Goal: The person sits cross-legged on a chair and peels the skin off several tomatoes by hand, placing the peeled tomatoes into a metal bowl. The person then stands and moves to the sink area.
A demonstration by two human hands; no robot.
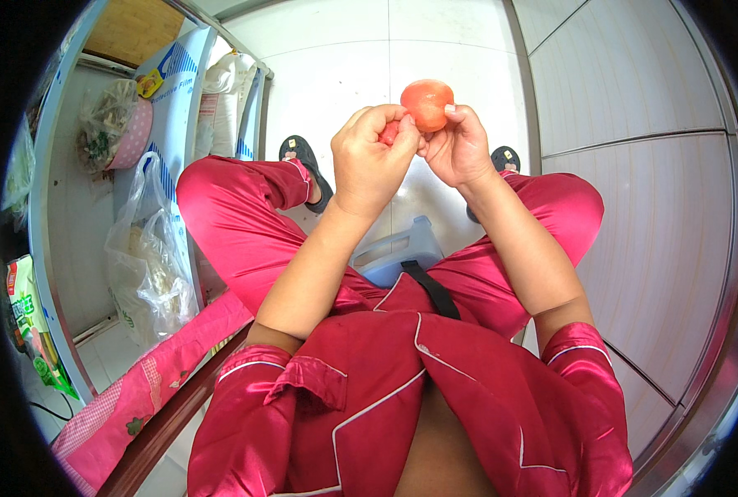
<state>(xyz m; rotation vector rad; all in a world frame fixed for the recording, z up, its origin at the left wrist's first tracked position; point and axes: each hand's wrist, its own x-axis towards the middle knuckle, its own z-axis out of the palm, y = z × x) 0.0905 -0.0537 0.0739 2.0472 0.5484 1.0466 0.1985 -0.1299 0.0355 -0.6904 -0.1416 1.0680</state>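
Note:
A smooth, wet-looking orange-red tomato (428, 102) is held up over the floor in front of me. My right hand (459, 149) grips it from the right, the thumb pressed on its side and the other fingers mostly hidden beneath. At the tomato's lower left, my left hand (372, 152) pinches with thumb and forefinger close to its surface. Inside the curled left fingers shows a red piece (388, 132), which looks like tomato skin. The fingertips of both hands meet under the fruit, so their exact contact is hidden.
Between my knees is a light-blue plastic piece (400, 251) with a handle opening. Left stands a shelf unit with blue film-covered panels (185, 81), holding plastic bags (151, 267) and a pink dotted container (133, 133). Pale cabinet panels (636, 217) line the right. Small specks dot the tiled floor (325, 68).

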